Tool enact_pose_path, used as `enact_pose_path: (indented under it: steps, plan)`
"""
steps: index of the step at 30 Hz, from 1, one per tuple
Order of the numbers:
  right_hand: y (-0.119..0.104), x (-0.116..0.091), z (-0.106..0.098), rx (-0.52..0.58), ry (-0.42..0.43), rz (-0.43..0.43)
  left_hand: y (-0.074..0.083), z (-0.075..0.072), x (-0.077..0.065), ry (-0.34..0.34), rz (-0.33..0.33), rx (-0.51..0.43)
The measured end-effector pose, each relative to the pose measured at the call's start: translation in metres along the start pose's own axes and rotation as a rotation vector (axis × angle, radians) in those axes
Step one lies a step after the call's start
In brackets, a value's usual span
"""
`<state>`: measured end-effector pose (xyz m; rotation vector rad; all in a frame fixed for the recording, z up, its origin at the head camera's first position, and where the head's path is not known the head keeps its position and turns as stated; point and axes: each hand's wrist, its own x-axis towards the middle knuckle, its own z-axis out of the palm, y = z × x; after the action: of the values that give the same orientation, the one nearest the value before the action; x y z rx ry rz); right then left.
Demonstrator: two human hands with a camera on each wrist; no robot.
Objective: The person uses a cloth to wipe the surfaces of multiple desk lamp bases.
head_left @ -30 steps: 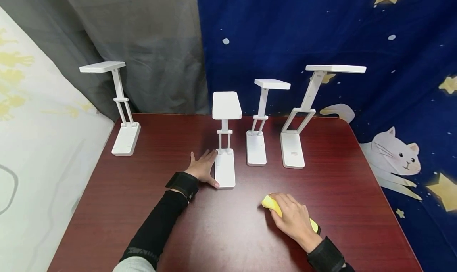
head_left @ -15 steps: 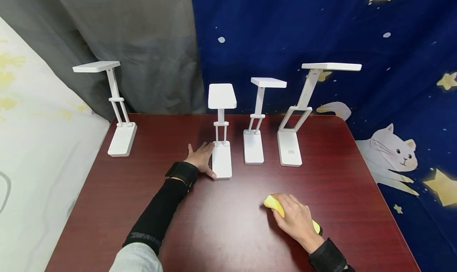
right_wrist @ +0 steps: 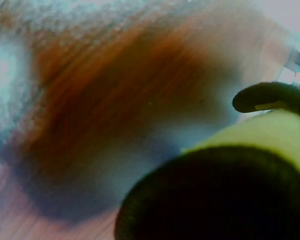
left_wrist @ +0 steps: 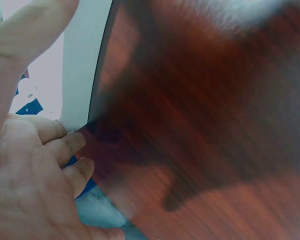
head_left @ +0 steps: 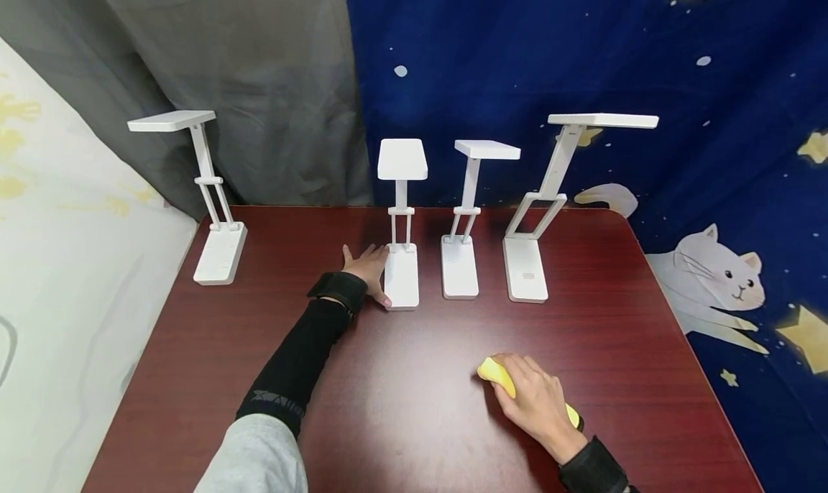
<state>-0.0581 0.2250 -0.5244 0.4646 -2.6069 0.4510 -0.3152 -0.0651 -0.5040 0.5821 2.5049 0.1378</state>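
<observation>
In the head view my left hand [head_left: 369, 272] lies against the left side of a white folding desk lamp [head_left: 402, 277], fingers spread. The left wrist view has the fingers [left_wrist: 70, 147] extended beside the lamp's pale base [left_wrist: 85, 65]. My right hand [head_left: 533, 401] grips a long yellow object [head_left: 495, 375] with a dark end, low above or on the table; its exact kind cannot be made out. Close up in the right wrist view, the yellow object [right_wrist: 265, 135] shows its large dark round end, and part of it is hidden by a finger.
Two more white desk lamps, a small one [head_left: 460, 270] and a taller one [head_left: 525, 270], stand to the right along the reddish-brown table [head_left: 414, 407]. Another lamp [head_left: 221, 254] stands at the far left. Grey curtain [head_left: 259, 83] and blue starry cloth [head_left: 466, 62] hang behind.
My left hand and the lamp beside it have slid away toward the table's back edge, bringing its base level with the neighbouring lamp's. The right hand keeps its hold on the yellow object, nearly still.
</observation>
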Motion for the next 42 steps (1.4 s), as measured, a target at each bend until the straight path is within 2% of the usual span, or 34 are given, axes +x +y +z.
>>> enact_pose_path:
  steps: [8, 13, 18, 23, 26, 30, 33, 42]
  plan:
    - [-0.001, 0.003, 0.0, 0.005, 0.011, -0.004, 0.0, -0.019, -0.005, -0.001, -0.03, 0.022]
    - [-0.001, 0.002, -0.001, 0.001, 0.008, 0.001, -0.002, -0.024, -0.008, 0.004, -0.045, 0.012]
    - [-0.003, -0.002, -0.002, -0.01, -0.004, 0.025, -0.002, -0.019, -0.009, 0.004, -0.053, -0.048]
    - [-0.004, -0.005, -0.001, -0.002, 0.002, 0.016, 0.0, -0.017, -0.018, -0.001, -0.063, -0.103]
    - [-0.005, -0.005, -0.001, -0.003, 0.009, 0.008, -0.006, -0.013, -0.016, -0.003, -0.062, -0.103]
    - [-0.004, -0.005, -0.001, -0.004, 0.018, 0.005, -0.016, -0.003, -0.003, -0.017, -0.066, -0.107]
    - [-0.003, -0.005, -0.001, -0.003, 0.022, 0.006, -0.018, -0.002, -0.001, -0.013, -0.07, -0.118]
    - [-0.004, -0.005, 0.002, 0.011, 0.036, -0.007, -0.022, -0.011, -0.022, 0.042, -0.071, -0.146]
